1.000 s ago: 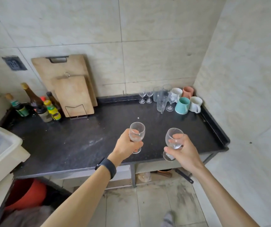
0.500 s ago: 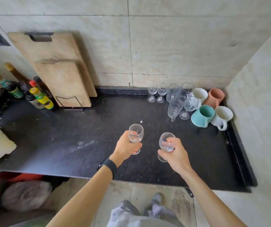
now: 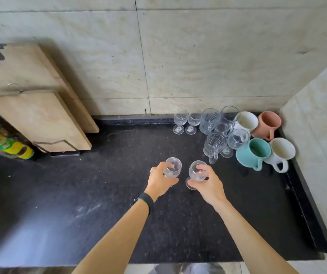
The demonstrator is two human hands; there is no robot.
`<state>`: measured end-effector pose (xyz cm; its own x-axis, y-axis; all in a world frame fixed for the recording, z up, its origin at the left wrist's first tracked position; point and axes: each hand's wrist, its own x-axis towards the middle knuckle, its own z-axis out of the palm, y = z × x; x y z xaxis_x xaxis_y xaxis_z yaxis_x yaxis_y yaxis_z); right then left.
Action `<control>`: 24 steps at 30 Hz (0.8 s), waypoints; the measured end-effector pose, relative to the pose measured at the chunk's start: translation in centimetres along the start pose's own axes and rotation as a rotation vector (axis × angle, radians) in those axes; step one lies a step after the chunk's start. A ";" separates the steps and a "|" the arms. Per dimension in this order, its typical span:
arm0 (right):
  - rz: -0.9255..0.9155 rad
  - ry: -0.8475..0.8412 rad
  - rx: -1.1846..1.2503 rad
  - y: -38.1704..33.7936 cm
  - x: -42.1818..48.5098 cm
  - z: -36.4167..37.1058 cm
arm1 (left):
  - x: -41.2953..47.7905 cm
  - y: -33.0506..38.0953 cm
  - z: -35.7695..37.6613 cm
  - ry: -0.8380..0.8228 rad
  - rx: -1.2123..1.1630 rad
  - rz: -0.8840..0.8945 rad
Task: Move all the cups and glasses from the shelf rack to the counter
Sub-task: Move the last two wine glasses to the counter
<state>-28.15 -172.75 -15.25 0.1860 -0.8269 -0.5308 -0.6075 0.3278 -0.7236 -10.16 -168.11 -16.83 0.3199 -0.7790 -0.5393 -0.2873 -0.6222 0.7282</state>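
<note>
**Two stemmed glasses held over the counter**

The fingers of the left hand (image 3: 161,180) are curled round the bowl of the left glass (image 3: 172,167). Those of the right hand (image 3: 208,184) are wrapped round the bowl of the right glass (image 3: 197,172), which tilts. The two glasses sit just beside each other, apart as far as we can see.

Under the fingers lies the dark counter (image 3: 99,194); we cannot tell whether either foot touches it. Beyond the fingers and to their right, in the corner, a group of clear glasses (image 3: 216,123) stands next to four mugs (image 3: 254,152), all on the counter. Well to the left of the fingers, two boards (image 3: 34,107) lean on the wall, with bottles (image 3: 8,145) beside them.

The rack is out of view. We judge the task well advanced: many pieces are set down and these two are yet to be placed. We cannot say what is left on the rack.
</note>
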 end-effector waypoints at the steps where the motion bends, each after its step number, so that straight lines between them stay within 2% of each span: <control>1: 0.009 0.028 0.015 -0.2 0.8 0.0 | 1.0 0.1 0.0 0.004 0.002 0.012; 6: 0.018 0.129 0.067 -1.1 5.2 0.5 | 5.3 1.0 0.0 0.043 -0.015 0.034; 14: -0.052 0.183 0.060 -1.8 10.8 1.7 | 10.5 3.0 0.8 0.121 -0.002 0.019; 20: -0.108 0.235 0.079 -2.3 12.9 2.7 | 12.5 3.1 1.5 0.094 -0.040 0.004; 24: -0.096 0.254 0.102 -2.4 13.6 3.0 | 13.0 2.9 1.5 0.090 -0.002 0.057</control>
<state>-21.88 -183.44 -22.04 0.0315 -0.9401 -0.3394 -0.5137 0.2761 -0.8123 -8.22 -180.12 -22.40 0.3827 -0.8030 -0.4569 -0.3056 -0.5768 0.7576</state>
